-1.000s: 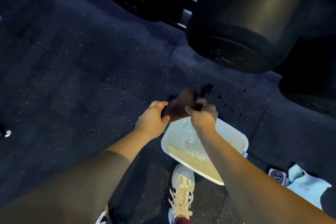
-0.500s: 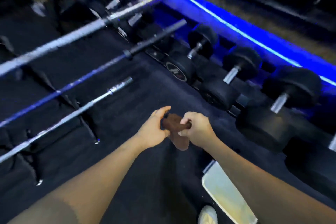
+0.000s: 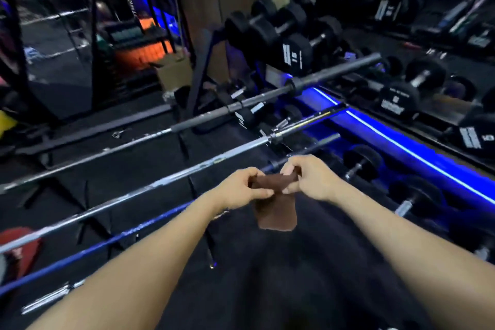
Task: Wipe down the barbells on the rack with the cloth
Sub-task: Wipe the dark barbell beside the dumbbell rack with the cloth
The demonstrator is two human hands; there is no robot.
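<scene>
A brown cloth (image 3: 276, 211) hangs between my hands at the centre of the view. My left hand (image 3: 237, 189) pinches its upper left corner and my right hand (image 3: 305, 179) pinches its upper right edge. Several barbells lie side by side on a low rack, running from lower left to upper right. The black barbell (image 3: 267, 96) is farthest, two chrome barbells (image 3: 187, 169) lie in the middle, and a blue barbell (image 3: 112, 242) is nearest, passing just behind my hands. The cloth touches none of them.
Black dumbbells (image 3: 361, 163) sit in rows on a blue-lit rack (image 3: 401, 142) at right and on an upper tier (image 3: 270, 32) behind. A red weight plate (image 3: 18, 249) lies at lower left. A cardboard box (image 3: 174, 72) and a black frame stand at the back.
The view has swung up from the floor and the white basin to the barbell rack. Both hands kept hold of the cloth, which now hangs spread out instead of bunched.
</scene>
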